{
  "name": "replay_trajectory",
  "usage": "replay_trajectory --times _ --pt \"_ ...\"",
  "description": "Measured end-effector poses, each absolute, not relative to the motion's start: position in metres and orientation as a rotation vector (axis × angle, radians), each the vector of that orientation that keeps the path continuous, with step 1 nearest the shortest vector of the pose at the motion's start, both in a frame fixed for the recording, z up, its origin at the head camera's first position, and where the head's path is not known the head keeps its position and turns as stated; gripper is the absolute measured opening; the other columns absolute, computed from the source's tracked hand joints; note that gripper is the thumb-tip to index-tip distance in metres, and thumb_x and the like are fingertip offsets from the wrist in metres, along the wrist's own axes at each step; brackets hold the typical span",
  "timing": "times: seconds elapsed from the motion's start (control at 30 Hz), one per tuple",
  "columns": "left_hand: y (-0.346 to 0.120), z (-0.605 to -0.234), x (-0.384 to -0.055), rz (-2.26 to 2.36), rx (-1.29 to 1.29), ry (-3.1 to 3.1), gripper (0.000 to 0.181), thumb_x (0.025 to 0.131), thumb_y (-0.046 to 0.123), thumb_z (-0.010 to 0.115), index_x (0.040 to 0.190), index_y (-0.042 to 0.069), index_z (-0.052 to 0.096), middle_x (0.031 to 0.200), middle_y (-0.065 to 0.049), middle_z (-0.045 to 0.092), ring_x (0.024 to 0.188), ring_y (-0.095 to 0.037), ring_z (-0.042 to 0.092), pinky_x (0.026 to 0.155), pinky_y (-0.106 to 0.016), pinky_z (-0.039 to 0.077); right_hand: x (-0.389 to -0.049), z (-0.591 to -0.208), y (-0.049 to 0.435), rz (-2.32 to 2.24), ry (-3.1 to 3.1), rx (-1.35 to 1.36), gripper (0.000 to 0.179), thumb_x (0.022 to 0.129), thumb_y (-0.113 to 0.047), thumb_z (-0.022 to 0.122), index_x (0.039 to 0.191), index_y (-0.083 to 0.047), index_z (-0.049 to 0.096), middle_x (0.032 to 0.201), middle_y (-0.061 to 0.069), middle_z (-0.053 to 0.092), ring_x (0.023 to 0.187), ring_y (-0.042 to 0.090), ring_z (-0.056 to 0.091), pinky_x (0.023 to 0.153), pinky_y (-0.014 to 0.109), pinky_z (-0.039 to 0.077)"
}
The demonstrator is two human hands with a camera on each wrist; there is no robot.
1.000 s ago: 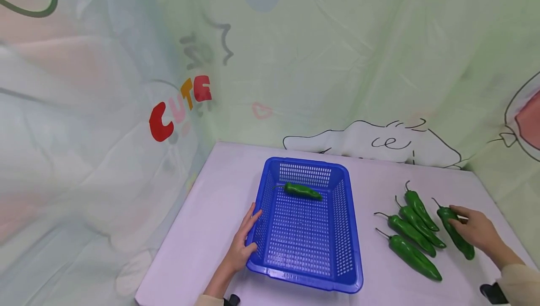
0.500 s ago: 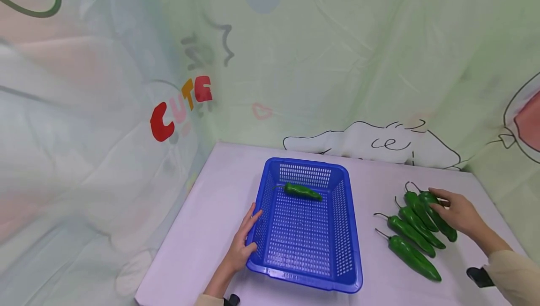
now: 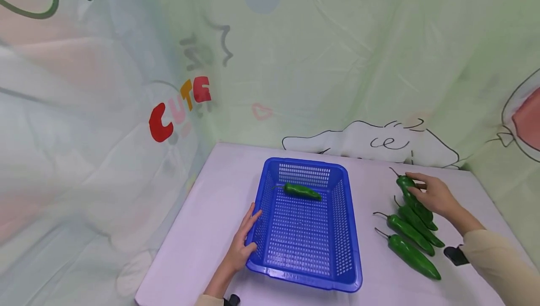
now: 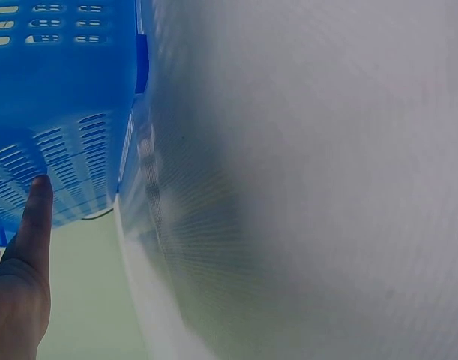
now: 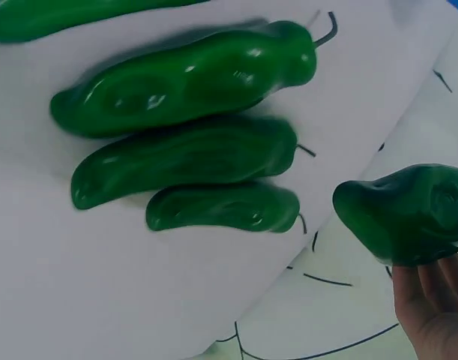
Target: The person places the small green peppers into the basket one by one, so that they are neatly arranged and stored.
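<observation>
My right hand [image 3: 431, 196] grips a long green chili pepper [image 3: 404, 183] between thumb and fingers. In the right wrist view, this pepper [image 5: 408, 214] is lifted, with its tapered tip toward the camera and fingers [image 5: 427, 289] below it. In the head view it overlaps the farthest pepper of a row. Several chili peppers [image 3: 413, 257] lie slantwise there, stems toward the basket. My left hand [image 3: 240, 247] rests at the left rim of the blue plastic basket [image 3: 353, 231], fingers extended. A straight finger [image 4: 37, 217] touches its outer slotted wall. One chili pepper [image 3: 303, 191] lies inside, toward the far end.
The basket stands in the middle of a white table [image 3: 190, 254], left of the pepper row. A printed cloth curtain [image 3: 320, 62] with drawings and letters hangs behind and along the sides. Dark wrist devices [image 3: 455, 255] sit at the cuffs.
My right hand has carried its chili pepper leftward and away from me, from right of the row to above the farthest pepper. My left hand and the basket stay put.
</observation>
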State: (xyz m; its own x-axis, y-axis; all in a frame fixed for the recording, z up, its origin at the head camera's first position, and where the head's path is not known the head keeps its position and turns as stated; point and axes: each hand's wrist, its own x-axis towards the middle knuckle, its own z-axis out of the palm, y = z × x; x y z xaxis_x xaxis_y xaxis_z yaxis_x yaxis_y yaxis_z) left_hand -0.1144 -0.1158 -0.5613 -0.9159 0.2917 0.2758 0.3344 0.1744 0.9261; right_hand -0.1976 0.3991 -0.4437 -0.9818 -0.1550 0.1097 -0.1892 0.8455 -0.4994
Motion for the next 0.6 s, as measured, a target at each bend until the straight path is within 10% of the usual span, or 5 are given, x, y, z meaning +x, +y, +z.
replay_trajectory --times 0.6 --pt "-0.116 -0.558 -0.113 -1.861 -0.651 -2.366 0.086 0.069 0.004 0.049 0.153 0.008 0.034 0.165 -0.015 0.010 0.151 -0.034 0.007 0.111 -0.068 0.009 -0.217 -0.439 0.359 0.895 -2.943 0.368 0.045 0.091 0.002 0.058 0.132 0.018 0.047 0.126 0.043 0.049 0.108 0.062 0.053 0.071 0.050 0.057"
